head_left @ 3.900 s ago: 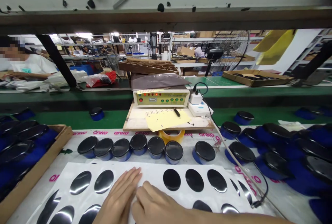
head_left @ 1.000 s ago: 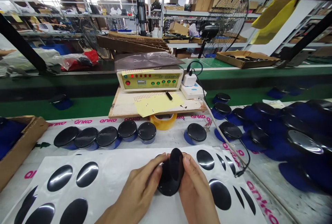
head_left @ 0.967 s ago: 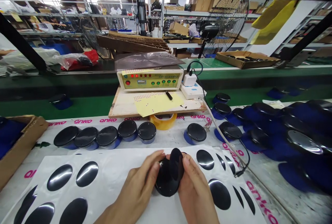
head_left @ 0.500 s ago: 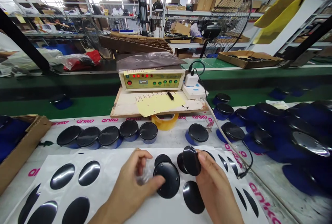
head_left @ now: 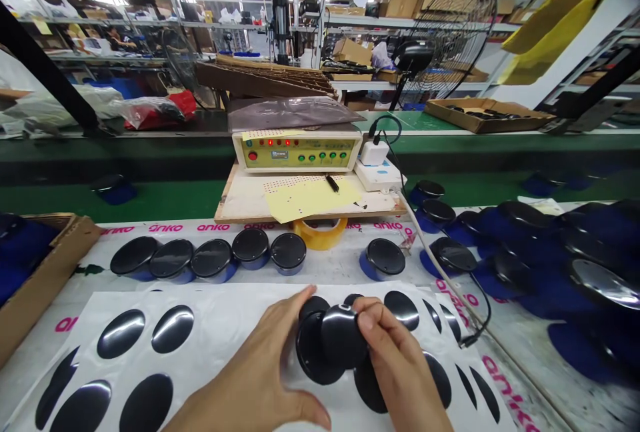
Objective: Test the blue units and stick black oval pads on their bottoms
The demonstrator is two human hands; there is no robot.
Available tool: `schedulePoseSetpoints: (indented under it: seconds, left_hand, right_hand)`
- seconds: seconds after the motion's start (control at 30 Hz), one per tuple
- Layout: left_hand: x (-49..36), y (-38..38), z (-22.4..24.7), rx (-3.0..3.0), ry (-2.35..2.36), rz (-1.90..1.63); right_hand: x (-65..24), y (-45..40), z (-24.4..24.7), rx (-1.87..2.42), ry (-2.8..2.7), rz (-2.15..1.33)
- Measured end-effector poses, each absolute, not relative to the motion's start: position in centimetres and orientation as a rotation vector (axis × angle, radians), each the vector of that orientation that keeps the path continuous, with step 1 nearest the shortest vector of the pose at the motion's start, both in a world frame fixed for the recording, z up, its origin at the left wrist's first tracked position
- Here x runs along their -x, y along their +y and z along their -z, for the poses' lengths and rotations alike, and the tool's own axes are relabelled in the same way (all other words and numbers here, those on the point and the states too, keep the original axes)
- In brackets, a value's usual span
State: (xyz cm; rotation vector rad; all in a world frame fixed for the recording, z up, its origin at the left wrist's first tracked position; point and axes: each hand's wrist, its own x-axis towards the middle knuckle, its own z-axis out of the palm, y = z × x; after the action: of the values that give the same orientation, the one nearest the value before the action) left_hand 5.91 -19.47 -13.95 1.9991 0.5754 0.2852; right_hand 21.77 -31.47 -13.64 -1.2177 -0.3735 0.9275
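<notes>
Between the thumb and fingers of my right hand (head_left: 400, 359) is a thin, glossy black round sticker (head_left: 343, 339), tilted over a round part with a black top (head_left: 313, 352). The sticker hides the right side of that top; I cannot tell whether the two touch. My left hand (head_left: 255, 359) curves around the part's left side, thumb and fingers spread apart. Beneath both hands lies a white sticker sheet (head_left: 225, 312) bearing several black discs, one partly hidden under my right hand.
Behind the sheet stand several blue round parts with black tops (head_left: 213, 259); more crowd the right (head_left: 525, 252). A tape roll (head_left: 320, 235) lies before a control box (head_left: 300, 152) on a wooden board (head_left: 240, 199). A cable (head_left: 430, 252) crosses the right; a cardboard box (head_left: 65, 252) stands left.
My right hand has brought the sticker left, over the round part. My left thumb has come off the part's top, and that hand has opened around its left side.
</notes>
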Motion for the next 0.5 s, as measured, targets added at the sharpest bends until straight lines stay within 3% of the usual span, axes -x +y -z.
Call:
schedulePoseSetpoints:
  seconds: [0.5]
  left_hand:
    - [-6.8, -19.7, 14.1, -2.181, 0.48, -0.323]
  right_hand:
    - [-20.5, -31.4, 14.0, 1.404, -0.623, -0.837]
